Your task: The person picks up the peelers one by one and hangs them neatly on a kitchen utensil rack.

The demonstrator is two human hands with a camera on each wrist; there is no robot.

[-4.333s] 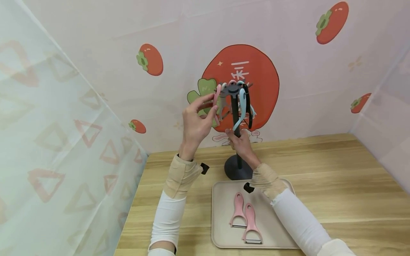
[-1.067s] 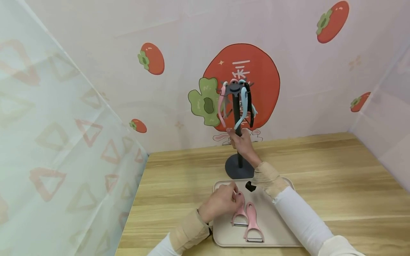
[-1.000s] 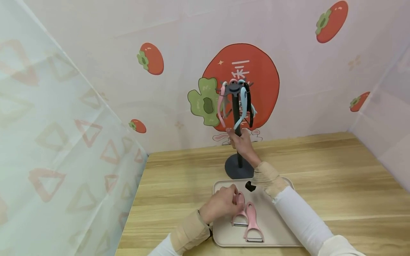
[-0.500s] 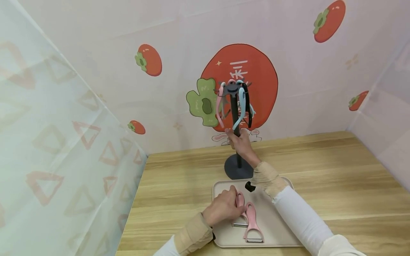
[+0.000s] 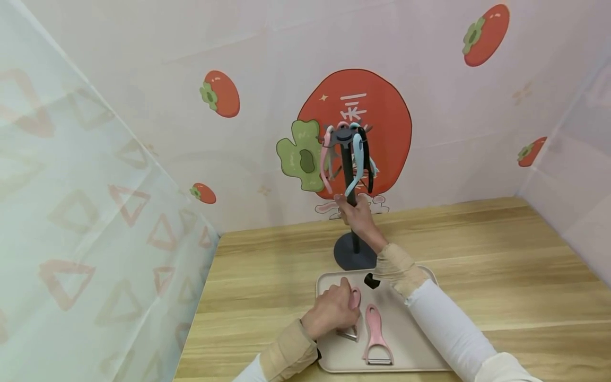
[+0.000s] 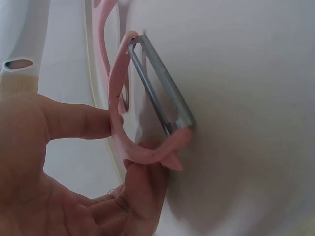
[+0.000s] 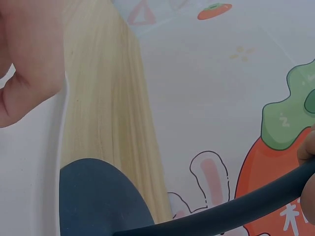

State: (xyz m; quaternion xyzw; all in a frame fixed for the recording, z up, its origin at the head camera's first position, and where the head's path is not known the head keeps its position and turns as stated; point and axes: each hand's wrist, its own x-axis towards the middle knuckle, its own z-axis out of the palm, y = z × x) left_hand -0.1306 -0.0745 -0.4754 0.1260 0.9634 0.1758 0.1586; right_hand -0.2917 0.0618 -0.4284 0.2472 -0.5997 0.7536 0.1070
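My left hand (image 5: 334,310) pinches a pink peeler (image 6: 115,81) between thumb and fingers, low over the beige tray (image 5: 406,345). Its metal blade (image 6: 162,81) faces out from the hand in the left wrist view, and the hand covers part of the peeler in the head view. A second pink peeler (image 5: 374,323) lies on the tray just to the right. My right hand (image 5: 359,218) grips the pole of a black hanging stand (image 5: 350,254) below its hooks. Pink (image 5: 324,164), light blue (image 5: 358,159) and black (image 5: 366,154) peelers hang from the top.
The stand's round base is on the wooden table (image 5: 258,276), right behind the tray's far edge. A patterned wall (image 5: 267,132) rises close behind the stand, with another wall (image 5: 119,233) along the left.
My left hand has come down from the pink peeler on the stand to the tray and taken hold of the left pink peeler there, turning it slightly. My right hand has stayed on the pole.
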